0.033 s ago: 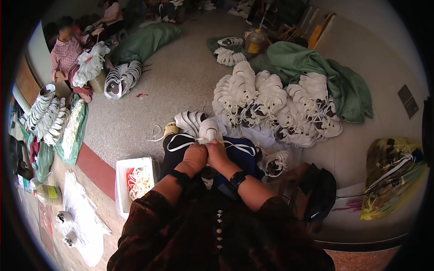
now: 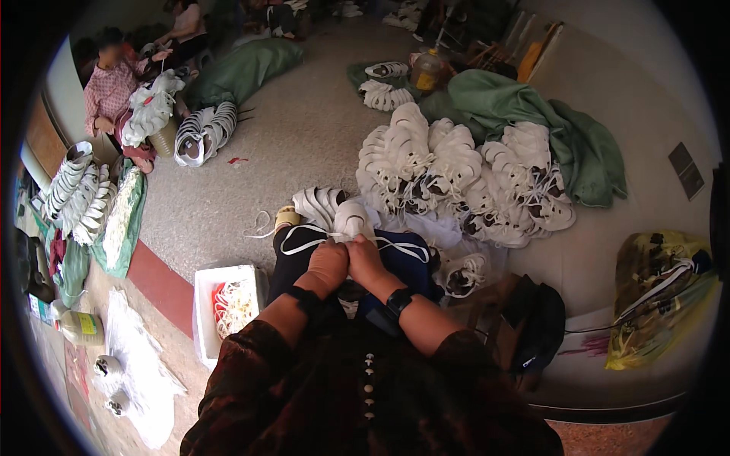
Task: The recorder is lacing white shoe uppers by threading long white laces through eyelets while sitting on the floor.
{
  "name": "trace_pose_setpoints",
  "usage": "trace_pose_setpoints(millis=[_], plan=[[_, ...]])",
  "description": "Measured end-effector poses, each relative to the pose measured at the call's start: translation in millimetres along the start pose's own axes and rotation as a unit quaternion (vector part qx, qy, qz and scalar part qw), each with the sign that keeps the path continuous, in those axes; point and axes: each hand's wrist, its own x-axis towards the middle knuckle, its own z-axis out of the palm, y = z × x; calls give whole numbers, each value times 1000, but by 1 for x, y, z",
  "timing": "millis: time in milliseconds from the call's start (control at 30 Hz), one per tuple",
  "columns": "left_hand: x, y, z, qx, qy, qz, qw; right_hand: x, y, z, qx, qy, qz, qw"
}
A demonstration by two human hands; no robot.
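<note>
On my lap, a white shoe upper [image 2: 352, 219] stands just beyond my hands. A flat white shoelace [image 2: 404, 246] runs out from the grip, looping to the left and to the right. My left hand [image 2: 329, 263] is closed, its knuckles up, pressed against the closed right hand [image 2: 366, 260]. Both pinch the lace at the near edge of the upper; the fingertips and the eyelets are largely hidden. Touching the upper on its left is a row of nested white shoe uppers [image 2: 319, 205], with a yellowish roll [image 2: 287, 216] beside it.
A large heap of laced white uppers [image 2: 456, 178] lies ahead right, by a green sack [image 2: 525, 114]. A white bin of laces [image 2: 201, 315] stands at my left, a black bag [image 2: 538, 327] at my right. Farther left, a person [image 2: 114, 91] sits among more uppers.
</note>
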Motion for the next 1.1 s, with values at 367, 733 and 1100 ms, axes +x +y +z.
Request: trace_pose_setpoints(millis=[367,733,1100], plan=[[-9,-27,-1,-280,-4,-155,947,-1,-8,2,-82,-31,-109,990],[2,-26,-11,-322,-43,-163,932,0,40,-60,-4,167,-70,984],[19,9,-36,-546,-69,-42,834,14,24,-87,225,-8,-102,969]])
